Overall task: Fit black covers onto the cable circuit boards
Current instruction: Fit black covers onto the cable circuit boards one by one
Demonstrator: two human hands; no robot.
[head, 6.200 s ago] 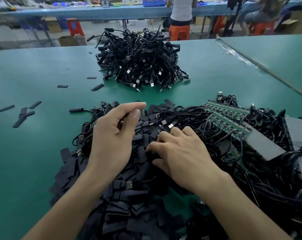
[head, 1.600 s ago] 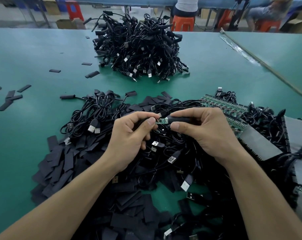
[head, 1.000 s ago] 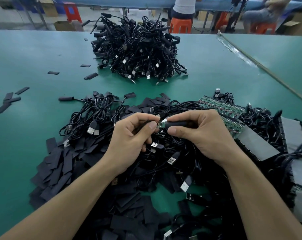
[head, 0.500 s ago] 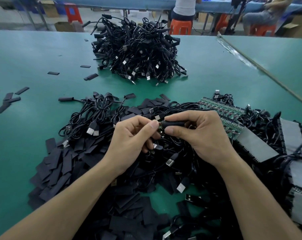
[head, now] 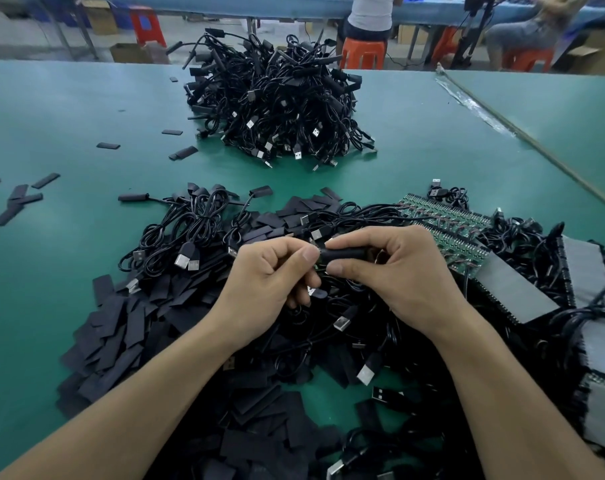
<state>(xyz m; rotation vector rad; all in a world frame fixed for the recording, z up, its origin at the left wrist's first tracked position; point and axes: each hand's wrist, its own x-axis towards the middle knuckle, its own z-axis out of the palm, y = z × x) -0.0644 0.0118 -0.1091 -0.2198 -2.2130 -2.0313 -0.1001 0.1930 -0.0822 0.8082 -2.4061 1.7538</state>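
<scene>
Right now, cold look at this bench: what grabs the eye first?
The left hand and right hand meet at centre, fingers pinching one black cover between them. Beyond them, a tall heap of black cables sits mid-table; flat loose covers spread near left, and green circuit boards lie at right.

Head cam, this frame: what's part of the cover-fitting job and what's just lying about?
Job: left hand and right hand pinching one black tubular cover; flat black covers heaped near left; tangled black USB cables beneath; green circuit board strips; far heap of black cables.
Lying about: stray black covers far left; orange plastic stools; cardboard box.
</scene>
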